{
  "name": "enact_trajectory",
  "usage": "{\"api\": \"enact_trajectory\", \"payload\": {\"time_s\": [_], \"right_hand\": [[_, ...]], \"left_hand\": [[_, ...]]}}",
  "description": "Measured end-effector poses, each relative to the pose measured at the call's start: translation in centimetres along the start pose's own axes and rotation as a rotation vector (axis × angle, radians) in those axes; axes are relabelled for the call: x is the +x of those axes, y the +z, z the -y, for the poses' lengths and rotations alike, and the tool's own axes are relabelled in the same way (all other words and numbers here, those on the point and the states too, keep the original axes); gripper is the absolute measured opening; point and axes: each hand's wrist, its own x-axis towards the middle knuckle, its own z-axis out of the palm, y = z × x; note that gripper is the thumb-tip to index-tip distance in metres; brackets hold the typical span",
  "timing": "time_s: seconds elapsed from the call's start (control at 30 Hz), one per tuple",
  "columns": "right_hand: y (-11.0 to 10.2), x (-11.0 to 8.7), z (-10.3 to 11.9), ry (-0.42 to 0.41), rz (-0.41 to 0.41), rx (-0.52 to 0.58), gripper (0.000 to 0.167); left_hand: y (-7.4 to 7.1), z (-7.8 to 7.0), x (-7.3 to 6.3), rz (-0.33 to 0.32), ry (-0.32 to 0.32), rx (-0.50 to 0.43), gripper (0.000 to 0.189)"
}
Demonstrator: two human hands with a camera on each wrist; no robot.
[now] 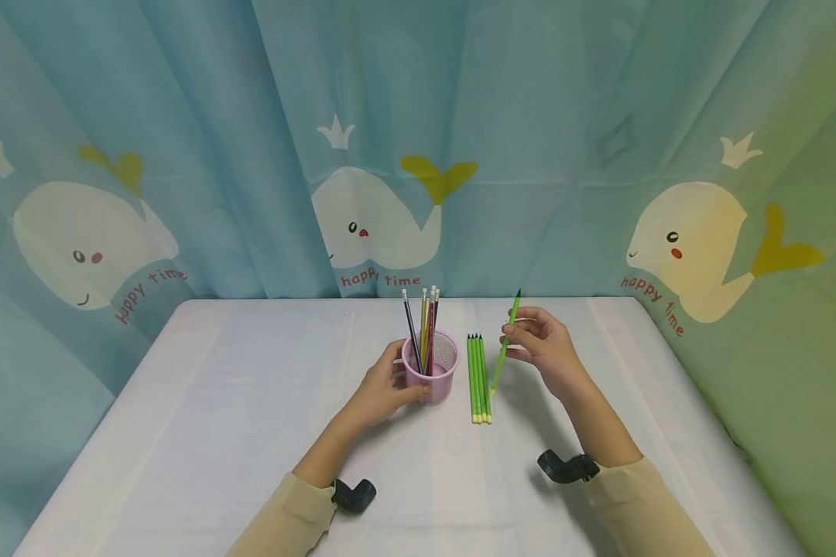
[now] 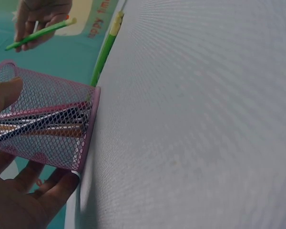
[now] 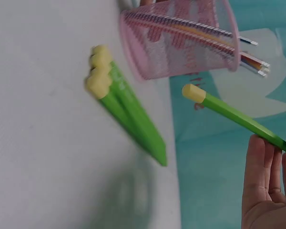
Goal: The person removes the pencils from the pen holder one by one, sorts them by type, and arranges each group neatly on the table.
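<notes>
A pink mesh pencil cup [image 1: 440, 387] stands upright on the table, with several pencils [image 1: 429, 333] leaning inside, their eraser ends up. The left hand [image 1: 378, 391] holds the cup from its left side, fingers behind and thumb in front. Between the thumb and fingers of the right hand [image 1: 545, 344] is a green pencil [image 3: 243, 120], raised off the table, dark tip up and yellow end down. Just right of the cup, several green pencils [image 1: 479, 379] lie side by side, yellow ends toward the person. The left wrist view shows the cup's mesh wall [image 2: 47, 95] close up.
The white-covered table [image 1: 216, 402] ends at a blue-green curtain [image 1: 529, 155] printed with whales. Black wrist devices [image 1: 567, 466] sit at both sleeve cuffs.
</notes>
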Motion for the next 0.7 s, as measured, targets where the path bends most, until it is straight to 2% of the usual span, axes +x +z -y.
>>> {"api": "enact_trajectory", "payload": {"time_s": [0.17, 0.4, 0.7], "right_hand": [[-0.3, 0.2, -1.1, 0.048, -0.007, -0.034, 0.03], [-0.6, 0.7, -2.6, 0.144, 0.0, -0.122, 0.048], [-0.7, 1.4, -3.8, 0.245, -0.001, -0.237, 0.045]], "left_hand": [[0.0, -0.1, -0.1, -0.005, -0.004, -0.006, 0.081], [0.0, 0.0, -0.1, -0.007, -0.005, -0.002, 0.082], [0.0, -0.1, 0.0, 0.0, 0.002, 0.01, 0.082]]}}
